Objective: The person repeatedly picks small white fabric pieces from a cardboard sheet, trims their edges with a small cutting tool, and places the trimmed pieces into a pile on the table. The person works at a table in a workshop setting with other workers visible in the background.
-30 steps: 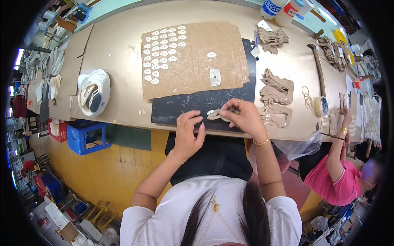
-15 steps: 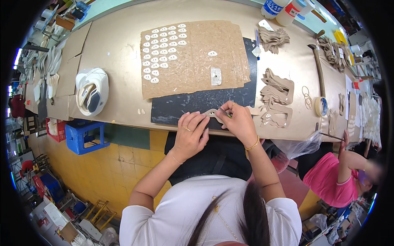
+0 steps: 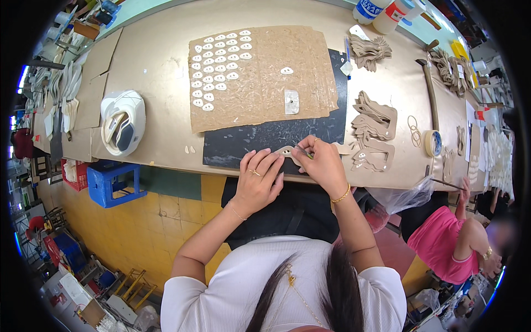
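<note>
My left hand (image 3: 257, 180) lies with fingers together, pressing a beige shaped strip (image 3: 286, 151) to the black mat (image 3: 238, 145) at the table's near edge. A small white piece with dark holes shows on the strip between my hands. My right hand (image 3: 321, 163) pinches a thin dark tool (image 3: 299, 148) with a greenish part, its tip over the strip; fingers hide most of it. Beyond lies a brown sheet (image 3: 265, 72) with rows of small white two-holed pieces (image 3: 220, 60). One white piece (image 3: 286, 71) and a square pale block (image 3: 291, 102) sit apart on it.
Beige cut-outs (image 3: 376, 122) are stacked right of the mat, with another bundle (image 3: 369, 52) behind. A hammer (image 3: 428, 88), tape roll (image 3: 432, 143) and rubber bands (image 3: 414, 130) lie farther right. At left stands a white container (image 3: 123, 122). A co-worker in pink (image 3: 442, 243) is at right.
My hands stay almost in place, the right fingers and tool shifting slightly over the strip. The co-worker at right has changed the pose of head and arm.
</note>
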Motion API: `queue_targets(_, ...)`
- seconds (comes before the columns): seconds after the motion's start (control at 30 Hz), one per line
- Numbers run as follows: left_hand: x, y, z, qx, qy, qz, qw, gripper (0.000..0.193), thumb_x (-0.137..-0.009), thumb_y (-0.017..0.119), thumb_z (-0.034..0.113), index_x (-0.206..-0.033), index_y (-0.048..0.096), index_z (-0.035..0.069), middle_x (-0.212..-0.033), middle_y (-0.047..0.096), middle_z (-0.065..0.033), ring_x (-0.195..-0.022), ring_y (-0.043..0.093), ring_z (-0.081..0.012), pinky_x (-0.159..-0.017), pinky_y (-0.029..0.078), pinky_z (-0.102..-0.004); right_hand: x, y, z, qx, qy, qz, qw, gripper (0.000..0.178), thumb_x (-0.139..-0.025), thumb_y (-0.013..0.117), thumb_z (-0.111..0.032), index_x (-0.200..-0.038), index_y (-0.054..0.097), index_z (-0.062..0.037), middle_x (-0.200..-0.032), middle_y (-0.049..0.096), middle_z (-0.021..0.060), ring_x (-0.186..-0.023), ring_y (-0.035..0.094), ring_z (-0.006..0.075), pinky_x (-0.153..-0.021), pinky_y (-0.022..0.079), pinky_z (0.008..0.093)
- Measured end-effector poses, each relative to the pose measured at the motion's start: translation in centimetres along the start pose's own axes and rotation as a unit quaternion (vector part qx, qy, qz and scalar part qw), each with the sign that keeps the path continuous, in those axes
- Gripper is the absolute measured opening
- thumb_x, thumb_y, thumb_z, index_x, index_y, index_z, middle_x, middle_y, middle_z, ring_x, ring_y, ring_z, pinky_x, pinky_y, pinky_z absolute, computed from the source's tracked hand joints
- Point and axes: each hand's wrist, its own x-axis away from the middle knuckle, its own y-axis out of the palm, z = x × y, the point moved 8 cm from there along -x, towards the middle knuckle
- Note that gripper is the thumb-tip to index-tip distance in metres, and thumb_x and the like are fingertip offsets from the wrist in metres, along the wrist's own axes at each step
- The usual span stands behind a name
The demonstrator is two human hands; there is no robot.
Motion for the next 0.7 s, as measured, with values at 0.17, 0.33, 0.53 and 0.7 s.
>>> queue_targets(0.17,-0.5,0.1,0.4,-0.041,0.003,-0.021,0.999,0.041,-0.08,0.073,0.013,-0.118,0.066,0.002,-0.124,0.061,-0.0088,-0.122,0.054,-0.0271,-0.105,0.038,-0.0484,-0.1,0.0,0.0,0.0,-0.01,0.0,1.0,0.023,-0.09,0.074,-0.019,-0.093,0.067,0.0032,-0.069,0.069,0.0133,-0.057,0.071,0.0201,-0.053,0.051,0.0306)
queue_targets(0.33,-1.5,-0.1,1.3,-0.089,0.016,-0.052,0.995,0.036,-0.079,0.073,0.012,-0.112,0.068,0.001,-0.119,0.063,-0.0079,-0.116,0.057,-0.0253,-0.099,0.04,-0.0474,0.1,-0.4,-0.8,0.034,-0.031,-0.014,0.999,0.022,-0.089,0.075,-0.017,-0.093,0.068,0.0031,-0.069,0.07,0.0132,-0.056,0.071,0.0201,-0.055,0.053,0.0309)
queue_targets(0.53,-1.7,-0.1,1.5,-0.115,0.02,-0.058,0.991,0.034,-0.079,0.073,0.012,-0.111,0.069,0.001,-0.116,0.063,-0.007,-0.114,0.059,-0.0239,-0.097,0.04,-0.047,-0.4,-0.3,-0.6,0.037,-0.025,-0.015,0.999,0.02,-0.086,0.074,-0.015,-0.088,0.068,0.0034,-0.068,0.07,0.0123,-0.056,0.071,0.02,-0.056,0.053,0.0306)
queue_targets(0.7,-1.6,0.0,1.5,-0.113,0.018,-0.058,0.992,0.035,-0.078,0.073,0.012,-0.111,0.069,0.001,-0.116,0.063,-0.0068,-0.114,0.058,-0.0236,-0.097,0.039,-0.0468,-0.4,-0.5,-0.8,0.035,-0.016,-0.022,0.999,0.017,-0.085,0.071,-0.013,-0.086,0.068,0.0037,-0.069,0.07,0.012,-0.056,0.071,0.0197,-0.057,0.054,0.0298)
